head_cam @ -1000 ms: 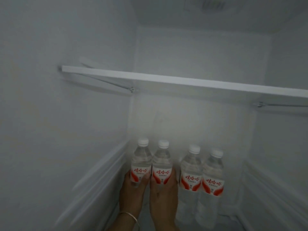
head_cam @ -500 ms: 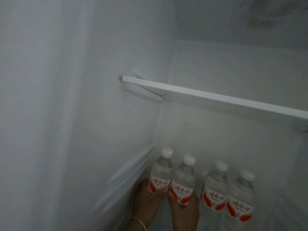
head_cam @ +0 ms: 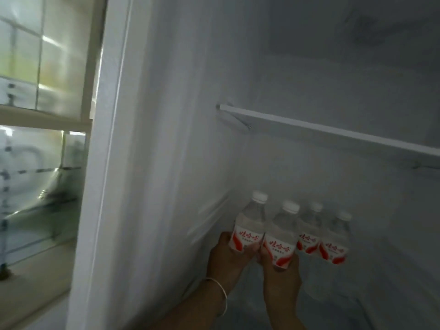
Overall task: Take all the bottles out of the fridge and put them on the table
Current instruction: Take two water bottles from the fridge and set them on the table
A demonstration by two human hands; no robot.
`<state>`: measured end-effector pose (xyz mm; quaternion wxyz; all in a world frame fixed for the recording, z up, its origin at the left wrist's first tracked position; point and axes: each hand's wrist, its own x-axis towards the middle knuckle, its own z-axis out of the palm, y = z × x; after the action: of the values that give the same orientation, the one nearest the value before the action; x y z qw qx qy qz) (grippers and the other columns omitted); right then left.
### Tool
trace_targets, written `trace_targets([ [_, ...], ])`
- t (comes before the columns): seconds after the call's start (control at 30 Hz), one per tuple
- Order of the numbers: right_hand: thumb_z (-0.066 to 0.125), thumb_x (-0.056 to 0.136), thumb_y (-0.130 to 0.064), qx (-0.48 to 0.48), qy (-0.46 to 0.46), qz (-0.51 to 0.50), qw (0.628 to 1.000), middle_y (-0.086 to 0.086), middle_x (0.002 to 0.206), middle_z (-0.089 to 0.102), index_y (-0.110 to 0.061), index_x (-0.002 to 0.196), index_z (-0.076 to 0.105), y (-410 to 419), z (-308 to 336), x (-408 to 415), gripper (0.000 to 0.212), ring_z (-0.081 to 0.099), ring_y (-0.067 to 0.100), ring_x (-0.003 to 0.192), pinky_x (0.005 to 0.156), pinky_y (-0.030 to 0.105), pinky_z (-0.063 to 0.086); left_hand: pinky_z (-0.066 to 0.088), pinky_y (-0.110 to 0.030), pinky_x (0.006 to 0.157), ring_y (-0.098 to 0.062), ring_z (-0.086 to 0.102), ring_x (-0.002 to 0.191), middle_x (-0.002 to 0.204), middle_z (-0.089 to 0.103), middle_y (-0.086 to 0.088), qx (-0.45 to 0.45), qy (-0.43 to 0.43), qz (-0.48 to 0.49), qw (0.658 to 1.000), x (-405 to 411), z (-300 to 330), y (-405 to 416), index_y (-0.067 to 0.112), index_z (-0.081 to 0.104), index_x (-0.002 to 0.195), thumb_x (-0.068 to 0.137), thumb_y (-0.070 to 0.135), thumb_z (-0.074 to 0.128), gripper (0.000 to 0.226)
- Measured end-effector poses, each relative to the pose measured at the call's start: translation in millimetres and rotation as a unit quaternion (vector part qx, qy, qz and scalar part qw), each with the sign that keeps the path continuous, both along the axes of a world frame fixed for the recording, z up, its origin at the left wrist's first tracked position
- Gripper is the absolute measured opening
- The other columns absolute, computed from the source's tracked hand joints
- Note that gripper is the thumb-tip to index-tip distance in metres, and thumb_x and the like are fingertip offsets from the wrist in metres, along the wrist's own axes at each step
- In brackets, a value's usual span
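Note:
Several clear water bottles with white caps and red-and-white labels are inside the white fridge (head_cam: pixel 181 144). My left hand (head_cam: pixel 227 260), a thin bangle on its wrist, grips the leftmost bottle (head_cam: pixel 250 225) around its lower half. My right hand (head_cam: pixel 282 279) grips the second bottle (head_cam: pixel 281 236) the same way. Both held bottles are upright and lifted forward of the other two. A third bottle (head_cam: pixel 309 229) and a fourth bottle (head_cam: pixel 337 241) stand behind them to the right. The bottles' lower parts are hidden or blurred.
A white shelf (head_cam: pixel 333 132) crosses the fridge above the bottles. The fridge's left wall and front edge (head_cam: pixel 107 163) run down the middle of the view. Left of it is a blurred window (head_cam: pixel 42 67) with a sill (head_cam: pixel 35 277).
The two held bottles have come forward and up, away from the other two. The view has swung left, bringing the fridge's front edge and the window into sight.

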<state>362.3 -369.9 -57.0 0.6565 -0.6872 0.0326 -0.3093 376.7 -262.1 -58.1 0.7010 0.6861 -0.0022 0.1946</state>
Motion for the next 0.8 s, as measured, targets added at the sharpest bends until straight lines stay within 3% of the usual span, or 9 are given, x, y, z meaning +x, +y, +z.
trace_targets([
  [0.2, 0.079, 0.069, -0.031, -0.032, -0.015, -0.042, 0.998, -0.001, 0.094, 0.064, -0.020, 0.103, 0.051, 7.7, 21.0, -86.5, 0.045, 0.062, 0.019, 0.085, 0.072, 0.026, 0.046, 0.044, -0.005, 0.053, 0.005, 0.060, 0.073, 0.083, 0.065, 0.014, 0.011, -0.051, -0.021, 0.998, -80.3, 19.0, 5.2, 0.023, 0.057, 0.093, 0.066, 0.043, 0.079, 0.040],
  [0.3, 0.082, 0.066, -0.029, -0.051, -0.030, -0.083, 0.995, -0.008, 0.083, 0.066, -0.014, 0.099, 0.057, 14.5, 17.8, -146.2, 0.043, 0.061, -0.001, 0.074, 0.055, 0.003, 0.042, 0.050, -0.013, 0.064, 0.002, 0.065, 0.078, 0.085, 0.070, 0.012, -0.001, -0.062, -0.063, 0.996, -127.5, 7.4, 11.1, 0.024, 0.060, 0.092, 0.057, 0.067, 0.074, 0.057],
  [0.37, 0.083, 0.064, -0.032, -0.063, -0.030, -0.128, 0.989, -0.011, 0.076, 0.065, -0.018, 0.088, 0.058, 21.4, 9.7, -189.5, 0.037, 0.061, 0.000, 0.069, 0.054, 0.006, 0.043, 0.054, -0.023, 0.070, -0.002, 0.068, 0.082, 0.088, 0.073, 0.011, 0.004, -0.047, -0.100, 0.994, -162.0, -6.8, 15.7, 0.025, 0.064, 0.097, 0.049, 0.081, 0.065, 0.074],
  [0.47, 0.082, 0.062, -0.039, -0.063, -0.018, -0.179, 0.982, -0.010, 0.073, 0.066, -0.024, 0.076, 0.052, 35.5, -4.5, -255.0, 0.037, 0.064, 0.005, 0.069, 0.062, 0.023, 0.048, 0.050, -0.024, 0.068, -0.003, 0.068, 0.081, 0.084, 0.073, 0.010, 0.004, -0.046, -0.145, 0.988, -222.7, -22.3, 25.1, 0.023, 0.064, 0.092, 0.054, 0.075, 0.068, 0.064],
  [0.57, 0.083, 0.064, -0.034, -0.068, -0.002, -0.221, 0.973, -0.014, 0.073, 0.065, -0.029, 0.075, 0.051, 42.9, -6.6, -314.8, 0.034, 0.064, 0.002, 0.071, 0.064, 0.026, 0.050, 0.048, -0.018, 0.065, -0.003, 0.066, 0.079, 0.084, 0.071, 0.008, -0.013, -0.037, -0.188, 0.981, -279.3, -20.7, 30.4, 0.021, 0.061, 0.092, 0.057, 0.060, 0.069, 0.054],
  [0.73, 0.080, 0.067, -0.033, -0.071, -0.002, -0.270, 0.960, -0.018, 0.077, 0.062, -0.025, 0.090, 0.054, 36.7, -0.3, -403.6, 0.035, 0.062, -0.002, 0.071, 0.055, 0.004, 0.044, 0.050, -0.019, 0.071, 0.001, 0.067, 0.080, 0.087, 0.072, 0.010, -0.010, -0.048, -0.259, 0.964, -352.4, -16.6, 17.8, 0.024, 0.061, 0.097, 0.057, 0.062, 0.069, 0.055],
  [0.8, 0.079, 0.069, -0.033, -0.061, 0.008, -0.297, 0.953, -0.017, 0.075, 0.060, -0.022, 0.093, 0.055, 30.7, -3.4, -440.0, 0.035, 0.061, 0.004, 0.070, 0.057, 0.005, 0.043, 0.050, -0.017, 0.070, 0.002, 0.067, 0.080, 0.087, 0.071, 0.011, 0.002, -0.054, -0.276, 0.960, -382.6, -18.4, 11.0, 0.023, 0.061, 0.095, 0.061, 0.058, 0.072, 0.051],
])
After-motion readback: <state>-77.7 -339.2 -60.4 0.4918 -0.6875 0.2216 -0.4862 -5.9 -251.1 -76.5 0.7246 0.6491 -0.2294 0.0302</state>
